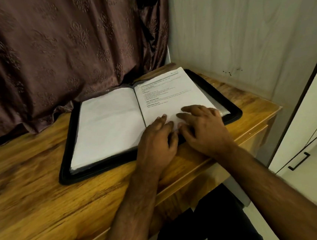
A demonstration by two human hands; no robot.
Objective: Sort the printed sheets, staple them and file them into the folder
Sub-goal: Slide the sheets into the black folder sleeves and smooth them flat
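Both the left hand (156, 137) and right hand (198, 124) lie spread, fingers relaxed, on thin, floppy printed sheets (170, 95) in the open folder (229, 101), best handled by their near edge.

Body text of the printed sheet (168, 93) too small and blurred to read, headings included. Near edge of the sheet and part of the folder (69, 163) rim hidden beneath the left hand (156, 141) and right hand (203, 129); fingertip contact there indistinct through motion blur. Left end of the table (45, 204) cut off by the frame edge, rear edge covered by the curtain (50, 52).
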